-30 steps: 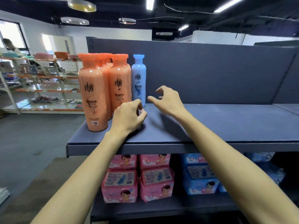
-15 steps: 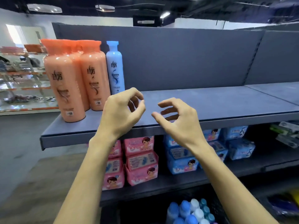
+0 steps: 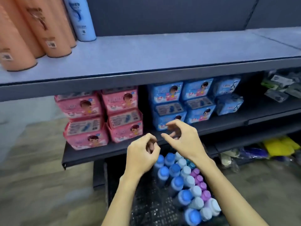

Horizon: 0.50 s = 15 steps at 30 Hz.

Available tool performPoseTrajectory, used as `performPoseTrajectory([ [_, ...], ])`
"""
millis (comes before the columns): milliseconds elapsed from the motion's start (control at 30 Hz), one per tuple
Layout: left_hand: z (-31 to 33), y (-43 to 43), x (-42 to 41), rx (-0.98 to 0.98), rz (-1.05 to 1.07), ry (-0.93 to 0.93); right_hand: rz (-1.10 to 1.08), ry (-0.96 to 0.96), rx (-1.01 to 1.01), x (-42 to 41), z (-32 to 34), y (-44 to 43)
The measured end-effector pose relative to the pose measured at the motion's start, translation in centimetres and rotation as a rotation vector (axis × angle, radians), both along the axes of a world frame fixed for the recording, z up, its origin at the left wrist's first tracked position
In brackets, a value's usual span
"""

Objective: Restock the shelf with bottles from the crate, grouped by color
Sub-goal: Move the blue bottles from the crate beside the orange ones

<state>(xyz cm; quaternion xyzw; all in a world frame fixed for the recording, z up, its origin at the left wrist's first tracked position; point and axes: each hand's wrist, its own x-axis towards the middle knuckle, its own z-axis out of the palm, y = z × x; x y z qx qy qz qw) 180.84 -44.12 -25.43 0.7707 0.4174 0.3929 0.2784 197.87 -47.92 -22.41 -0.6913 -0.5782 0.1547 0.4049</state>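
A black mesh crate (image 3: 146, 206) stands on the floor below the shelves, holding several upright bottles with blue (image 3: 175, 168), pale blue (image 3: 189, 181) and purple (image 3: 197, 178) caps. My left hand (image 3: 141, 154) and my right hand (image 3: 184, 141) hover above the crate's far end, fingers loosely curled, holding nothing. On the grey top shelf (image 3: 154, 53), several orange bottles (image 3: 48, 30) stand at the left with one light blue bottle (image 3: 83, 20) beside them.
The lower shelf carries pink packs (image 3: 101, 118) and blue packs (image 3: 184, 103), close behind my hands. Dark packets (image 3: 283, 87) lie at the far right, and yellow and blue bags (image 3: 276, 147) sit on the bottom shelf. The top shelf right of the bottles is bare.
My view has tilted down from the top shelf to the crate. Both hands have dropped from shelf height to just above the bottles in the crate, still holding nothing.
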Motion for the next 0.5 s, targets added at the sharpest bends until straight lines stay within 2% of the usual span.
performPoseTrajectory([
  [133,-5.0,-1.1,0.0,-0.113,0.042,0.148,-0.017,0.038,-0.240,1.4,-6.7,-1.0],
  [500,-12.4,-3.5,-0.3,-0.386,0.098,0.386,0.017,0.021,-0.674,0.6,-20.1,-2.1],
])
